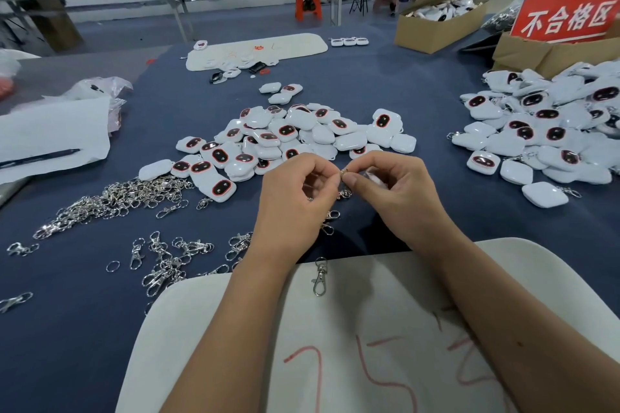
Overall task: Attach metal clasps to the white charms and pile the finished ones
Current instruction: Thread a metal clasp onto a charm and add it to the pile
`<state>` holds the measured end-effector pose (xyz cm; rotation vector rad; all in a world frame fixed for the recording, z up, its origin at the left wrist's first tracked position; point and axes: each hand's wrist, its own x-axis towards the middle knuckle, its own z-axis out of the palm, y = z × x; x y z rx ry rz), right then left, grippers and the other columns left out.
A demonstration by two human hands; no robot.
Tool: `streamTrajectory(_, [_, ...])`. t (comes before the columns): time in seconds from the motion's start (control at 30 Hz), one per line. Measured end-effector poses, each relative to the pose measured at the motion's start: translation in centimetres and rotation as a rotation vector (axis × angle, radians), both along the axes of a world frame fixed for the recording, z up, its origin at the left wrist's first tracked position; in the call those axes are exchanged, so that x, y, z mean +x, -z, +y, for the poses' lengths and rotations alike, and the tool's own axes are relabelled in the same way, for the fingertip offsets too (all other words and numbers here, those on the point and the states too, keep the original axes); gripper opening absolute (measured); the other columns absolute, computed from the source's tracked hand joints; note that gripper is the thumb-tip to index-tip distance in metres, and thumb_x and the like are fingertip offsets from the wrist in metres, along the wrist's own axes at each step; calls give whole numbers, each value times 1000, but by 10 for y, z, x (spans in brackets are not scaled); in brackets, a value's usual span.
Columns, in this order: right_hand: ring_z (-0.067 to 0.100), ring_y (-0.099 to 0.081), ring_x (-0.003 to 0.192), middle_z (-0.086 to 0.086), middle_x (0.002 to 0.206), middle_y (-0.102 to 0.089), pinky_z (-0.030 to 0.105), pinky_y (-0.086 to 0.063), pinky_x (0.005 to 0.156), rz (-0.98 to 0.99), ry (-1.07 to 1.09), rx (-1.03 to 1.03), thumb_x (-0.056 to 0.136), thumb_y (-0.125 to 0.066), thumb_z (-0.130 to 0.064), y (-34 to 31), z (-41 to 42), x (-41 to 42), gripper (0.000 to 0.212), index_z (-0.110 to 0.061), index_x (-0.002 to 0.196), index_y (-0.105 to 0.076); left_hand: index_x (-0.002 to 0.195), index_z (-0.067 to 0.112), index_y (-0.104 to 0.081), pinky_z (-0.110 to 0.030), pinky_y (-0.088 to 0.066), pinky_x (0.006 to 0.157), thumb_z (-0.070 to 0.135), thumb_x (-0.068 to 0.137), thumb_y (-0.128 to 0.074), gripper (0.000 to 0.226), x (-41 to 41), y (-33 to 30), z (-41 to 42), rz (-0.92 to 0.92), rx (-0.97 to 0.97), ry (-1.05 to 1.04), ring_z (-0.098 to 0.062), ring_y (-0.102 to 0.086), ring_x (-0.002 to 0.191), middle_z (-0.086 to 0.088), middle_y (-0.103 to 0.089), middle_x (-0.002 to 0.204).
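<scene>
— So, biggest first: what is all this lying on?

— A table (402,84) under dark blue cloth, matte, looks soft enough that small parts shouldn't skid. A white board (352,329) with red scrawl lies at the near edge under the forearms.

— And the charms?

— Two heaps. The unfinished charms (288,137) lie in the middle, just beyond the hands: rounded white squares, glossy plastic by the look, many with a dark oval ringed in red. The finished pile (543,131) lies to the right, with metal showing at several edges. I'd judge each one light, stiff and a bit slippery, so best pinched flat across its faces or by the corner loop.

— The clasps?

— Loose clasps (110,201) sprawl at left, shiny silver hooks with rings, tangling easily; lift one by its hook body. A single clasp (319,277) lies on the board.

— What are the hands doing?

— The left hand (292,201) and right hand (399,191) meet fingertip to fingertip. Each grip is narrow: both pinch the small ring (343,172) of a clasp that dangles between them. Something pale shows inside the right hand's curled fingers, possibly a charm; I can't tell.

— Risk?

— The ring is tiny, stiff and springy; it could slip out.
</scene>
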<state>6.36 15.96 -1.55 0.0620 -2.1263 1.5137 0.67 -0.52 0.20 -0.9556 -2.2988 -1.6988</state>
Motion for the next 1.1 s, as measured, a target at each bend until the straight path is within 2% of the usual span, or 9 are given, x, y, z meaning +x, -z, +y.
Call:
streamTrajectory(0.1, [4, -45, 60, -16, 68, -62, 19, -37, 61, 14, 11, 51, 94, -75, -7, 1, 0, 0, 12, -18, 87, -75, 84, 20, -70, -23, -51, 66, 9, 90, -68, 13, -3, 1, -4, 80, -58, 16, -15, -65, 75, 11, -68, 77])
streamTrajectory(0.17, [3, -54, 66, -17, 73, -64, 11, -38, 66, 37, 26, 119, 93, -74, -2, 1, -2, 0, 11, -12, 88, -75, 83, 19, -69, -27, -50, 66, 10, 91, -67, 12, -5, 3, -6, 144, -98, 18, -15, -63, 75, 11, -66, 77])
streamTrajectory(0.3, [10, -61, 78, -9, 80, -68, 19, -44, 75, 82, 56, 230, 90, -74, 3, -2, -5, 0, 14, -10, 87, -76, 83, 20, -68, -22, -45, 64, 10, 91, -65, 13, -4, 5, -5, 222, -142, -4, -15, -59, 76, 11, -63, 77])
streamTrajectory(0.47, [15, -64, 78, -6, 82, -68, 33, -52, 72, 175, 139, 403, 89, -76, 4, -5, -7, 1, 12, -8, 86, -77, 84, 19, -65, -22, -44, 63, 10, 92, -64, 12, -1, 7, -1, 214, -148, -22, -14, -58, 75, 10, -62, 78])
streamTrajectory(0.6, [22, -64, 78, -2, 83, -69, 42, -51, 69, 218, 203, 452, 89, -76, 5, -4, -9, 0, 13, -8, 87, -77, 86, 19, -64, -20, -44, 63, 12, 95, -62, 12, 0, 7, 1, 204, -129, -34, -14, -58, 76, 8, -62, 79])
streamTrajectory(0.73, [22, -65, 79, 1, 86, -70, 43, -52, 69, 265, 239, 485, 92, -74, 2, -5, -9, 1, 10, -7, 88, -76, 88, 18, -63, -16, -44, 64, 11, 97, -61, 12, 1, 6, 2, 192, -106, -35, -13, -59, 77, 7, -63, 80])
streamTrajectory(0.83, [23, -66, 78, 3, 86, -70, 43, -52, 68, 298, 271, 503, 93, -74, 1, -6, -11, 1, 9, -6, 88, -76, 89, 17, -62, -21, -46, 66, 10, 98, -59, 12, 1, 6, 2, 182, -97, -47, -12, -62, 77, 6, -65, 80])
streamTrajectory(0.97, [23, -66, 77, 3, 85, -70, 41, -52, 69, 316, 297, 492, 93, -74, 1, -7, -14, 2, 8, -5, 87, -76, 88, 15, -63, -9, -42, 63, 6, 99, -59, 15, 1, 4, 3, 157, -64, -45, -5, -62, 71, 5, -64, 76])
streamTrajectory(1.1, [18, -67, 80, 1, 84, -72, 36, -53, 71, 313, 302, 382, 92, -75, 1, -8, -16, 4, 8, -5, 87, -77, 88, 18, -65, -18, -47, 65, 6, 99, -60, 16, 2, 4, 4, 133, -29, -44, -6, -64, 71, 8, -65, 73])
